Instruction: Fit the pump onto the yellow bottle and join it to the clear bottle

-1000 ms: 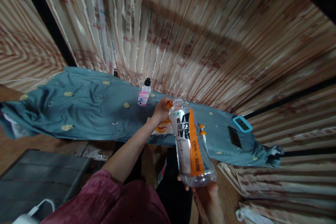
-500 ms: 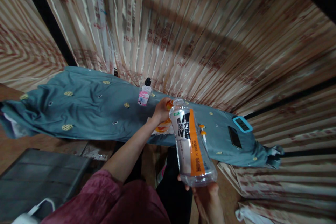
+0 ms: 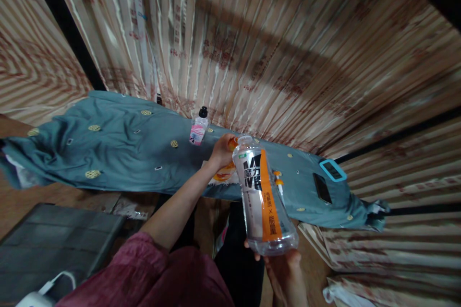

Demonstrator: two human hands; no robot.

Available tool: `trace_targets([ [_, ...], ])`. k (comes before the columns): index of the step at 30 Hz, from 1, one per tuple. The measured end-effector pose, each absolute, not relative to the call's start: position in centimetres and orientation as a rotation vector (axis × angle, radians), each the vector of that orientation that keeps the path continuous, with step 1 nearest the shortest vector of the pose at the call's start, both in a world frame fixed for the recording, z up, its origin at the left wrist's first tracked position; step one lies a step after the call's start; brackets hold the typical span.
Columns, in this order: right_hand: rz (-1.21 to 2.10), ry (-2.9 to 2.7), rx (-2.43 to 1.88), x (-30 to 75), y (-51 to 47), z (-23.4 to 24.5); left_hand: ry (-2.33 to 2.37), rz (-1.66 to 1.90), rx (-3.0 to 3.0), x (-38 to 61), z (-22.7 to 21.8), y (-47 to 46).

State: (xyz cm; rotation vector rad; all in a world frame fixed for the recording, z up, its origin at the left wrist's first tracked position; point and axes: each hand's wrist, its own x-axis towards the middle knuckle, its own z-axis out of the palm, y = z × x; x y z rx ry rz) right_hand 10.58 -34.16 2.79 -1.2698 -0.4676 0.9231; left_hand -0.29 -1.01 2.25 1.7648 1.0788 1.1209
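Note:
A large clear plastic bottle [image 3: 256, 201] with a silver and orange label is tilted in front of me, its open mouth pointing away. My right hand [image 3: 283, 268] grips it around the base from below. Beside the mouth, my left hand [image 3: 220, 153] pinches an orange bottle cap [image 3: 233, 143], which is off the neck. Beneath the left wrist lies a white sheet or packet with an orange print [image 3: 224, 174], partly covered by the arm and bottle. Just right of the bottle is a small white item with orange ends [image 3: 278, 181], partly hidden.
A small pink-labelled bottle with a black cap [image 3: 198, 127] stands on the narrow cloth-covered table [image 3: 122, 139]. A dark phone [image 3: 322, 188] and a blue-framed device [image 3: 333, 170] lie at its right. Pleated curtain [image 3: 252, 57] hangs behind. A grey box [image 3: 61, 244] sits lower left.

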Motion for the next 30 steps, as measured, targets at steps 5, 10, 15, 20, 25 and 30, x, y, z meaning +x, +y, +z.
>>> trace_targets([
  [5, 0.929, -0.463, -1.261, 10.8, -34.29, 2.62, 1.061, 1.161, 1.744, -0.21, 2.32, -0.98],
  [10, 0.952, -0.467, -1.251, 10.76, -34.23, 2.78, 1.093, 1.129, 1.733, -0.23, 2.49, -1.16],
  [15, 0.96, -0.43, -1.22, 10.59, -34.15, 2.91, 1.094, 1.112, 1.745, -0.22, 2.4, -1.11],
  [20, 0.969, -0.459, -1.216, 10.75, -34.23, 2.79, 1.098, 1.106, 1.749, -0.13, 2.3, -0.97],
  [25, 0.973, -0.456, -1.213, 10.93, -34.38, 2.58, 1.09, 1.091, 1.759, -0.17, 2.23, -0.94],
  [30, 0.965, -0.486, -1.217, 10.8, -34.42, 2.49, 1.065, 1.149, 1.777, -0.17, 1.92, -0.85],
])
